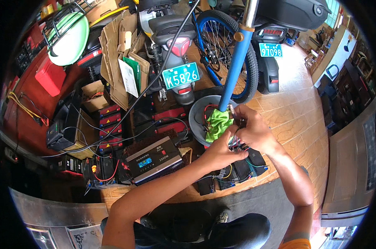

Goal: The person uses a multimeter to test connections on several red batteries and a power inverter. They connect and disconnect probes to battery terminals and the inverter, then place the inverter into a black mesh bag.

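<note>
My left hand point(221, 151) and my right hand point(252, 128) are together at the middle of the view, fingers pinched on a bundle of thin coloured wires point(237, 139). The wires run down to a row of black batteries point(237, 172) on the floor just below my hands. A bright green cloth point(217, 124) lies against my fingers, hanging over the rim of a grey bowl-shaped cover point(195, 118). A blue pole point(237, 66) rises from beside the cloth. What the fingertips grip exactly is partly hidden.
A grey charger box with a small screen point(154, 159) sits left of my hands, amid black and red batteries point(111, 124) and cables. Parked scooters point(175, 45), a blue bicycle wheel point(225, 41) and torn cardboard point(121, 54) stand behind. Wooden cabinets point(354, 83) line the right.
</note>
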`<control>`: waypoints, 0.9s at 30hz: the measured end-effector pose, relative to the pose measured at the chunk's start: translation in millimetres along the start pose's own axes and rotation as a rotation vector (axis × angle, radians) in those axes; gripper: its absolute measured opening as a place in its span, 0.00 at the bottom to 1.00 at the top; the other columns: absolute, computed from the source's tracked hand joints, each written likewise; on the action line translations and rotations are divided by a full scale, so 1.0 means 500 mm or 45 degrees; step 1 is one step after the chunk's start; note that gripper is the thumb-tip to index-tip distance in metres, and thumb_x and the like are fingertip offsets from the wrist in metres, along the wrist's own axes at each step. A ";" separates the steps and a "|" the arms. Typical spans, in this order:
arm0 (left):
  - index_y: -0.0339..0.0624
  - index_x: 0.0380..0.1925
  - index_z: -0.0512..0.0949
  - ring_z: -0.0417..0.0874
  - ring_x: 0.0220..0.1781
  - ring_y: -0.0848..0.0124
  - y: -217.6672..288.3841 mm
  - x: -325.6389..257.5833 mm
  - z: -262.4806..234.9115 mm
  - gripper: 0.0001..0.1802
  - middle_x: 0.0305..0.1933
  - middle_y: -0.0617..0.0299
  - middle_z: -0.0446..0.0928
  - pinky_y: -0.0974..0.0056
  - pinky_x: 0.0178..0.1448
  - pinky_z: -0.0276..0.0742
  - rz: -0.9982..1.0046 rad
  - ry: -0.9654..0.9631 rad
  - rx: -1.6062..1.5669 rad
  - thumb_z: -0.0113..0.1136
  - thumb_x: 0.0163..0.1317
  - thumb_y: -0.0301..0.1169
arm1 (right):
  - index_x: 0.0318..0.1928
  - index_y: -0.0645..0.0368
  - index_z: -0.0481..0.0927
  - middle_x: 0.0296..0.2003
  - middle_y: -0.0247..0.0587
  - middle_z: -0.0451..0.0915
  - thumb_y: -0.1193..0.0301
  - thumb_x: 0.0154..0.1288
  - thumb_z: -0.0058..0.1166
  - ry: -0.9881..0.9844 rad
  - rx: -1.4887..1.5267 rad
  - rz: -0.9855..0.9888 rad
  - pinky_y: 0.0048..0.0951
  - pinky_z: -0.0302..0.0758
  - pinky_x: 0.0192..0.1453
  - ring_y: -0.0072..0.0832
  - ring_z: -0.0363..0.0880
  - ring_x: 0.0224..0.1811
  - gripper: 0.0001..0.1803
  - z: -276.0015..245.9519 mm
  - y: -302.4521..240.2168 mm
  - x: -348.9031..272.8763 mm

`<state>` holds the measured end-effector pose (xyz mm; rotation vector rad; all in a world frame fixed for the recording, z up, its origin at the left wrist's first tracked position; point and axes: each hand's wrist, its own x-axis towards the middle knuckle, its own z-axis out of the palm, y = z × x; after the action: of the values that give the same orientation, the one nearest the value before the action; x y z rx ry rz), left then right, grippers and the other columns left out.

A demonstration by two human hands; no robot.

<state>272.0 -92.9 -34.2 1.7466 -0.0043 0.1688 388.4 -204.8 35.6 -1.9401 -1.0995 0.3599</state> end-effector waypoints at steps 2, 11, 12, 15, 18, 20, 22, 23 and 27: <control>0.35 0.69 0.67 0.76 0.67 0.69 -0.027 0.014 -0.006 0.38 0.60 0.53 0.77 0.59 0.73 0.71 0.009 -0.144 -0.192 0.76 0.64 0.35 | 0.47 0.61 0.79 0.32 0.42 0.83 0.79 0.58 0.66 -0.186 0.380 0.313 0.27 0.80 0.30 0.27 0.85 0.33 0.16 -0.010 0.007 -0.004; 0.38 0.43 0.76 0.80 0.25 0.79 0.002 -0.056 -0.072 0.13 0.27 0.68 0.76 0.69 0.31 0.75 -0.359 -0.418 -0.070 0.59 0.79 0.38 | 0.57 0.65 0.80 0.40 0.44 0.85 0.58 0.51 0.84 -0.268 0.231 0.508 0.31 0.82 0.45 0.28 0.84 0.39 0.38 -0.029 0.045 -0.008; 0.38 0.44 0.76 0.80 0.25 0.79 0.009 -0.061 -0.083 0.13 0.27 0.68 0.76 0.69 0.31 0.75 -0.375 -0.453 -0.125 0.59 0.79 0.38 | 0.57 0.66 0.80 0.42 0.46 0.86 0.58 0.51 0.84 -0.163 0.122 0.289 0.33 0.82 0.47 0.32 0.85 0.41 0.39 -0.027 0.048 -0.012; 0.39 0.50 0.75 0.74 0.25 0.81 0.030 -0.077 -0.108 0.14 0.32 0.72 0.71 0.69 0.38 0.76 -0.553 -0.461 -0.326 0.58 0.79 0.40 | 0.62 0.66 0.78 0.50 0.55 0.85 0.56 0.49 0.84 0.124 -0.394 -0.125 0.43 0.80 0.60 0.49 0.85 0.54 0.44 -0.020 0.046 -0.038; 0.41 0.53 0.76 0.69 0.25 0.83 0.047 -0.092 -0.130 0.16 0.33 0.74 0.68 0.68 0.39 0.76 -0.679 -0.586 -0.404 0.57 0.80 0.42 | 0.65 0.63 0.77 0.58 0.55 0.82 0.57 0.49 0.83 -0.263 -0.222 -0.607 0.47 0.75 0.69 0.51 0.80 0.63 0.45 -0.013 0.029 -0.061; 0.42 0.54 0.76 0.67 0.26 0.84 0.053 -0.098 -0.131 0.16 0.33 0.74 0.67 0.68 0.39 0.75 -0.719 -0.632 -0.411 0.57 0.80 0.43 | 0.69 0.61 0.76 0.60 0.53 0.83 0.61 0.56 0.78 -0.461 -0.298 -0.593 0.52 0.69 0.75 0.49 0.79 0.66 0.42 0.010 0.013 -0.082; 0.42 0.54 0.77 0.67 0.28 0.84 0.053 -0.110 -0.137 0.17 0.32 0.75 0.67 0.68 0.38 0.74 -0.722 -0.589 -0.464 0.57 0.80 0.43 | 0.68 0.60 0.78 0.57 0.51 0.85 0.64 0.61 0.74 -0.560 -0.290 -0.465 0.54 0.66 0.76 0.45 0.81 0.65 0.35 0.026 0.001 -0.087; 0.41 0.53 0.78 0.67 0.30 0.84 0.051 -0.113 -0.142 0.16 0.33 0.74 0.67 0.69 0.37 0.72 -0.689 -0.579 -0.476 0.57 0.80 0.43 | 0.66 0.59 0.79 0.54 0.50 0.86 0.66 0.63 0.72 -0.528 -0.316 -0.506 0.54 0.65 0.77 0.44 0.83 0.63 0.32 0.030 -0.003 -0.081; 0.41 0.52 0.78 0.70 0.31 0.81 0.026 -0.127 -0.147 0.16 0.34 0.72 0.72 0.69 0.38 0.71 -0.506 -0.234 -0.522 0.58 0.80 0.42 | 0.56 0.51 0.86 0.41 0.43 0.88 0.76 0.64 0.65 -0.360 -0.351 -0.633 0.56 0.63 0.78 0.44 0.88 0.50 0.19 0.034 -0.026 -0.021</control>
<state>199.9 -29.1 -16.4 1.3172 0.1622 -0.2682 365.0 -200.9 34.3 -1.7958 -1.8467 0.2167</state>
